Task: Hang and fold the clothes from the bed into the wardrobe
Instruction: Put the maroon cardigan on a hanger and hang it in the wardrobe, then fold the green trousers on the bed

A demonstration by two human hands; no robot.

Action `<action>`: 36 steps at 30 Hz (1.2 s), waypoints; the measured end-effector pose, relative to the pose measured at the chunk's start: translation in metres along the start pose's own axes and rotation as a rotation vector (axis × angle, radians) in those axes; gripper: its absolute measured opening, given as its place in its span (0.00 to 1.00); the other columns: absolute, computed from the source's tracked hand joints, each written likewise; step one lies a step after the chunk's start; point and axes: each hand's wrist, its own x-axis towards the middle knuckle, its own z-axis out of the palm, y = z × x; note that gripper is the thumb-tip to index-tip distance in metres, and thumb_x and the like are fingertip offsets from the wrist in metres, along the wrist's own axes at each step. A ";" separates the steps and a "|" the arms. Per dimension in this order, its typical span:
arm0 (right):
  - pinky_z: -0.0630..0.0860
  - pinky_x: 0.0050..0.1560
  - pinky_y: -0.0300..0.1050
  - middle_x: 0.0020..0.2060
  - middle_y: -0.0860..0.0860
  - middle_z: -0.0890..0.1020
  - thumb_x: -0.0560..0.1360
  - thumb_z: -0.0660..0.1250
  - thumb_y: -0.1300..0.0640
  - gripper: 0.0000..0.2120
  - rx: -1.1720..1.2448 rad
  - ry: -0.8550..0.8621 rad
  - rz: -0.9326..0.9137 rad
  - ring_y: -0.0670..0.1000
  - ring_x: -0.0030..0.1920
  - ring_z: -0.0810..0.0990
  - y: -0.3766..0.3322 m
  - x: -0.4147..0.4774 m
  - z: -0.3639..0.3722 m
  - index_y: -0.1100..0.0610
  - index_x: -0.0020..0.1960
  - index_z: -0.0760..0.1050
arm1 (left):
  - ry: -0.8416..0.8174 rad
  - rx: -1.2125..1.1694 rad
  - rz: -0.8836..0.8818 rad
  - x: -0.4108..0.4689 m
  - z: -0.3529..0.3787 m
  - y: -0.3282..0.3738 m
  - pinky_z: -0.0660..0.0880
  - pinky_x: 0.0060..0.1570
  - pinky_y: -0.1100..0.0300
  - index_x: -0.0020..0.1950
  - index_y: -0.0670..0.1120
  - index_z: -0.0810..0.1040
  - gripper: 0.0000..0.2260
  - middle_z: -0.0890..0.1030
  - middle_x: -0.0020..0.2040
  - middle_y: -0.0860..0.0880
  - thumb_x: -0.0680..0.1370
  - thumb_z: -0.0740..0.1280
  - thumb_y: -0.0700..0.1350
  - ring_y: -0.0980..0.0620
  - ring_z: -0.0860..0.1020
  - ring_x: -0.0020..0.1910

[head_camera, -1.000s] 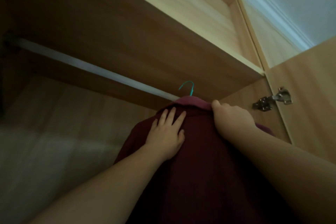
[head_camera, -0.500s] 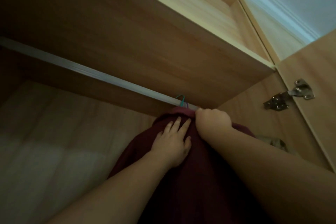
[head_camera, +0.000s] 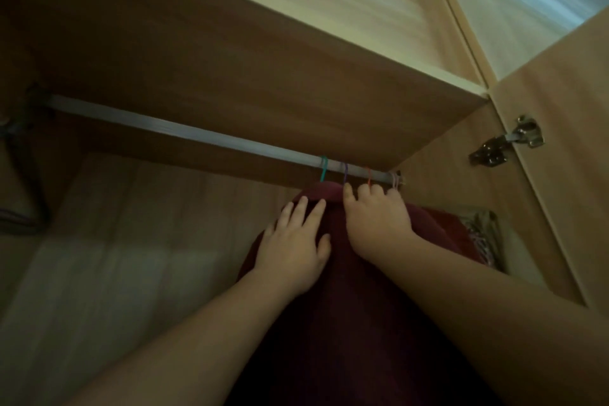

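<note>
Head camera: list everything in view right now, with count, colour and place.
dark red fabric garment: 1, maroon, hanging at the rail's right end, under both hands
thin hanger hooks: 4, teal, purple, orange, pale pink, on the rail's right end
metal hanging rail: 1, silver-grey, across the wardrobe under the shelf
wooden shelf: 1, light brown, above the rail
patterned garment: 1, pale with dark marks, far right behind the red one
wooden wardrobe door: 1, light brown, open at right
metal hinge: 1, silver, on the door
dark strap-like item: 1, far left, unclear
left hand: 1, flat on the garment
right hand: 1, at the garment's top by the hooks, grip hidden
</note>
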 end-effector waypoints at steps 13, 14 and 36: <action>0.60 0.73 0.64 0.76 0.52 0.65 0.77 0.52 0.42 0.30 0.062 -0.254 0.041 0.55 0.78 0.59 0.068 -0.318 -0.032 0.50 0.77 0.64 | -0.217 -0.295 0.247 -0.217 -0.025 0.125 0.48 0.78 0.49 0.80 0.58 0.45 0.31 0.49 0.82 0.53 0.79 0.49 0.63 0.52 0.43 0.80; 0.60 0.74 0.63 0.77 0.52 0.65 0.78 0.52 0.42 0.30 0.054 -0.303 0.083 0.55 0.78 0.59 0.078 -0.353 -0.040 0.49 0.78 0.62 | -0.241 -0.339 0.281 -0.241 -0.024 0.143 0.49 0.78 0.48 0.80 0.58 0.46 0.31 0.50 0.82 0.52 0.78 0.48 0.63 0.51 0.44 0.80; 0.65 0.70 0.64 0.74 0.58 0.69 0.76 0.58 0.44 0.30 -0.236 -0.956 0.894 0.62 0.74 0.66 0.370 -0.942 -0.392 0.53 0.75 0.67 | -0.960 -0.838 0.704 -0.657 -0.196 0.680 0.48 0.78 0.45 0.81 0.55 0.46 0.34 0.48 0.82 0.47 0.77 0.49 0.62 0.45 0.44 0.80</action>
